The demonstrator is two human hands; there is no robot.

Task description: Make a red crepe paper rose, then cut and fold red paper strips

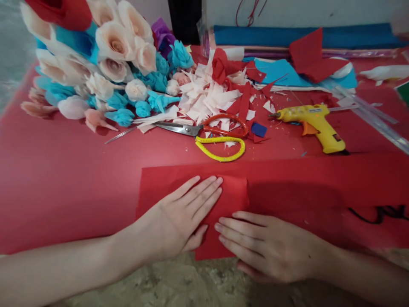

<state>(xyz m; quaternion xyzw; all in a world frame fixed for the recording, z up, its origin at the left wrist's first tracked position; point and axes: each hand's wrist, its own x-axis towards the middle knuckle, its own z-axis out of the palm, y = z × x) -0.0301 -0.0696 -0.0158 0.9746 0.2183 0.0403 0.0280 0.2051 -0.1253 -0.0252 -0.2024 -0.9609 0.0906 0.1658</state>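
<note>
A smaller piece of red paper [234, 192] lies over a long red sheet [319, 179] at the table's front edge, and part of it hangs past that edge. My left hand [183, 215] rests flat on the red paper, its fingers stretched out and its thumb apart. Lower and to the right, my right hand [271, 243] lies with extended fingers, their tips touching the paper. Neither hand grips anything. Just behind the sheet are scissors [200, 130] with one orange and one yellow handle loop.
Paper flowers [116, 42] crowd the back left. Paper scraps [207, 98] are heaped mid-table. A yellow glue gun [309, 117] lies at the right, near clear plastic strips [377, 115]. Blue paper [300, 36] lies along the back.
</note>
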